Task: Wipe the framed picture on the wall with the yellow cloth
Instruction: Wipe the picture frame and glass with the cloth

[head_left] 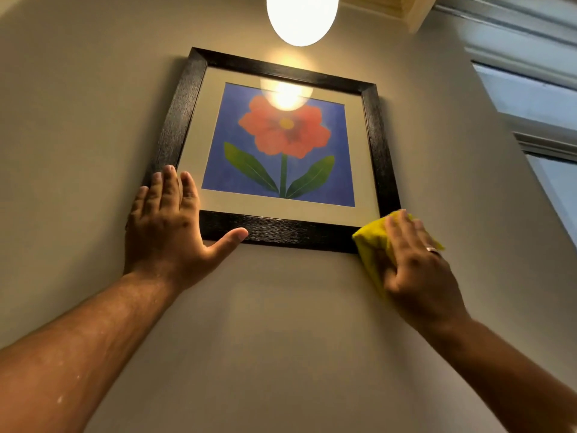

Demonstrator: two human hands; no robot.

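Note:
A framed picture point(282, 228) hangs on the beige wall above me: a black frame, a cream mount and a red flower on blue. My left hand point(168, 226) lies flat over the frame's lower left corner, fingers spread, thumb along the bottom rail. My right hand point(415, 264) presses a folded yellow cloth point(371, 242) against the frame's lower right corner and the wall just below it. My palm and fingers cover much of the cloth.
A lit round lamp point(302, 17) hangs above the picture and glares on its glass. A window point(537, 98) with white trim is on the right. Bare wall point(281, 323) lies below the frame.

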